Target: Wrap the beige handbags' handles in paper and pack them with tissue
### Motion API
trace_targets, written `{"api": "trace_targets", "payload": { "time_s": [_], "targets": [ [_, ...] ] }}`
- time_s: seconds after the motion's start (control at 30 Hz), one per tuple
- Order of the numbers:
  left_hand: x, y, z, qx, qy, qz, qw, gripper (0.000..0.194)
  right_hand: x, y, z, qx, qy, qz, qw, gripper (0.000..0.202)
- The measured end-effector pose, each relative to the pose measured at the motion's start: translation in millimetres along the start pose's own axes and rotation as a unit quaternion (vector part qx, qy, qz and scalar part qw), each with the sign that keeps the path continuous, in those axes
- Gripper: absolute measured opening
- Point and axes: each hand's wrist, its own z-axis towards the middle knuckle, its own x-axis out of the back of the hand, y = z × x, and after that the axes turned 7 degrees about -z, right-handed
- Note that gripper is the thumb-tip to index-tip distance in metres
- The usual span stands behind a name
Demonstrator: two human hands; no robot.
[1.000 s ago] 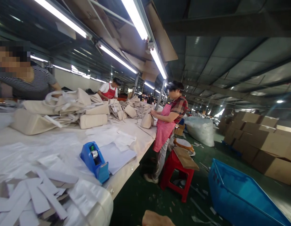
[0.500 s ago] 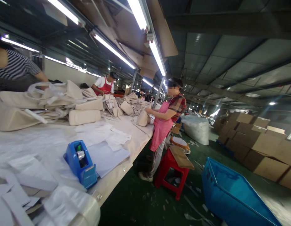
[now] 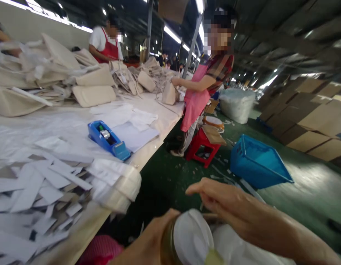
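Observation:
At the bottom centre, my left hand (image 3: pixel 152 241) is wrapped against the side of a round item (image 3: pixel 194 235) with a white top and a brownish rim. My right hand (image 3: pixel 228 202) reaches in from the lower right above this item and some white wrapping (image 3: pixel 239 246), its fingers stretched out together and nothing visible in them. Whether its palm touches the wrapping cannot be made out. To the left on the table (image 3: pixel 148 152) lie a blue tape dispenser (image 3: pixel 109 141) and many white paper strips (image 3: pixel 53 176).
Beige bags (image 3: pixel 94 95) are piled at the table's far side. A person in a pink apron (image 3: pixel 196 95) stands at the table's edge, another in a red apron (image 3: pixel 108 49) behind. A red stool (image 3: pixel 202 147), blue bin (image 3: pixel 258 162) and cartons (image 3: pixel 311 110) stand beyond.
The view has tilted down and shows more of the paper strips. Both my hands and the round item with white wrapping have come into view at the bottom.

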Motion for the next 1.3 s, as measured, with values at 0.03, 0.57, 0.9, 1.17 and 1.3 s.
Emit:
{"api": "trace_targets", "payload": {
  "time_s": [0.03, 0.57, 0.9, 1.17, 1.3],
  "targets": [
    [-4.0, -1.6, -4.8, 0.005, 0.003, -0.003, 1.0, 0.07, -3.9, 1.2, -0.9, -0.032, -0.011, 0.005, 0.999, 0.04],
    [-12.0, -47.5, -17.9, 0.01, 0.031, -0.11, 0.993, 0.074, -67.1, -6.5, 10.7, 0.223, 0.118, -0.152, 0.956, 0.017],
    [-4.2, -11.6, -28.5, -0.062, 0.055, 0.037, 0.996, 0.076, -85.1, 19.6, -42.5, -0.248, 0.403, 0.283, 0.834, 0.013],
    [10.8, 54.3, -21.4, -0.215, 0.066, 0.107, 0.969, 0.054, -130.8, 19.2, -75.9, -0.336, 0.301, 0.634, 0.628, 0.031],
    [15.5, 78.2, -18.1, -0.238, 0.059, 0.135, 0.96, 0.053, -145.4, 19.9, -86.5, -0.349, 0.262, 0.671, 0.6, 0.034]
  ]
}}
